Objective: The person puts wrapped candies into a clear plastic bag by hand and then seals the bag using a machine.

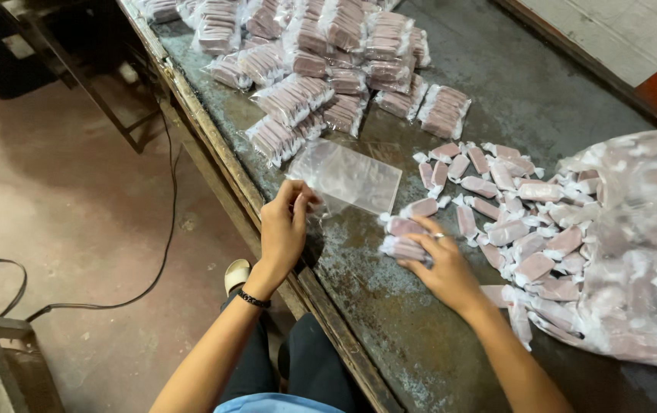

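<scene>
Two hands at a metal table (496, 92), one on a clear bag, one on wrapped candies.

Left hand (282, 229) pinches the near corner of the empty bag (347, 177) between thumb and curled fingers; the bag lies flat near the table's edge. Right hand (443, 268) closes its fingers on a few candies (405, 237) beside the loose heap (512, 206), which spills from a big sack (642, 245). Filled packs (321, 69) are piled at the far end.
</scene>
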